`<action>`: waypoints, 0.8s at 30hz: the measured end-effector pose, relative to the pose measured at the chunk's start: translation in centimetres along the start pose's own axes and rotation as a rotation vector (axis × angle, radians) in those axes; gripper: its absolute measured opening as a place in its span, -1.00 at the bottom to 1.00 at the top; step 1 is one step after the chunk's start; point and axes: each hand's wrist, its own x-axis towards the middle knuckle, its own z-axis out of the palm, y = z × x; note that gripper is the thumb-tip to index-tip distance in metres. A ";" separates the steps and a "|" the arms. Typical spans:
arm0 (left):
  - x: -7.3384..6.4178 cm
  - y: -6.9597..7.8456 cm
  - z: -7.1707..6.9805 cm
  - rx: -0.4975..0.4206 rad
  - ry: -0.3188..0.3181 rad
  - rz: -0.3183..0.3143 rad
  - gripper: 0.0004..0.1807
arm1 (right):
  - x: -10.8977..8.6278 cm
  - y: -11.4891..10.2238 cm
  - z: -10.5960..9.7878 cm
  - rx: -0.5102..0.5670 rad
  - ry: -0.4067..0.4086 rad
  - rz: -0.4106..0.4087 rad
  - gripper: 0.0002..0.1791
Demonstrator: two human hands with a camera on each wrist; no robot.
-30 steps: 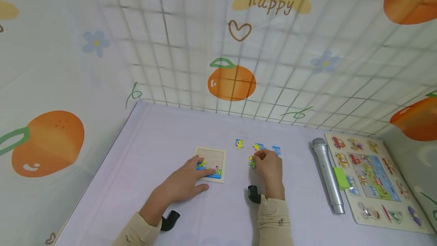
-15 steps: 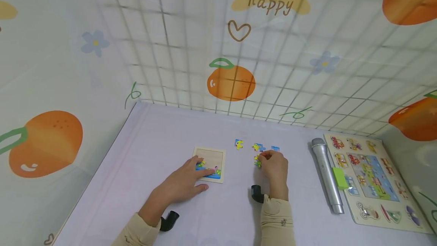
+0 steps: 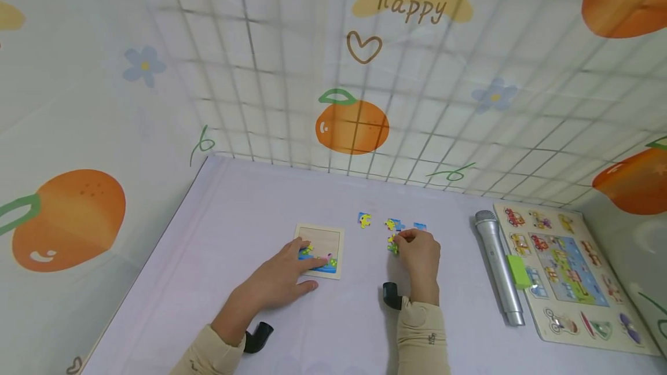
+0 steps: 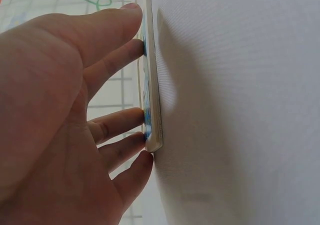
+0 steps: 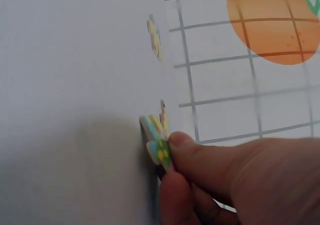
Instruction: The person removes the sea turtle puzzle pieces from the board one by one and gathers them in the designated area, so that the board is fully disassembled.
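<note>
A small square wooden puzzle tray (image 3: pixel 341 247) lies on the table, its lower part filled with blue and green pieces. My left hand (image 3: pixel 278 276) rests on it with fingers spread; in the left wrist view the fingertips of the left hand (image 4: pixel 65 95) touch the tray's face and edge (image 4: pixel 154 85). To the right, my right hand (image 3: pixel 419 256) pinches a yellow and green puzzle piece (image 3: pixel 392 244) between thumb and finger. That puzzle piece (image 5: pixel 161 151) is seen nearly edge-on in the right wrist view, partly covered by the fingertips.
Loose puzzle pieces lie beyond the right hand: one yellow and blue piece (image 3: pixel 365 220), another piece (image 3: pixel 394 224) and a blue piece (image 3: pixel 420 226). A silver microphone (image 3: pixel 500 271) and a large picture board (image 3: pixel 578 282) with a green block (image 3: pixel 519 271) lie at the right.
My right hand has shifted slightly right with the pinched puzzle piece, then stayed nearly still over the last half second. The left hand has kept its place on the tray.
</note>
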 end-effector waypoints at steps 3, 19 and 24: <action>0.0 0.0 0.0 0.001 -0.002 -0.002 -0.46 | 0.0 0.0 0.1 -0.012 0.000 0.002 -0.78; 0.1 -0.1 0.0 0.007 -0.003 -0.002 -0.45 | -0.2 -0.4 0.1 -0.008 0.012 0.013 -0.80; 0.1 -0.1 0.0 0.004 -0.007 -0.006 -0.45 | -0.3 -0.5 0.1 -0.015 0.009 0.023 -0.79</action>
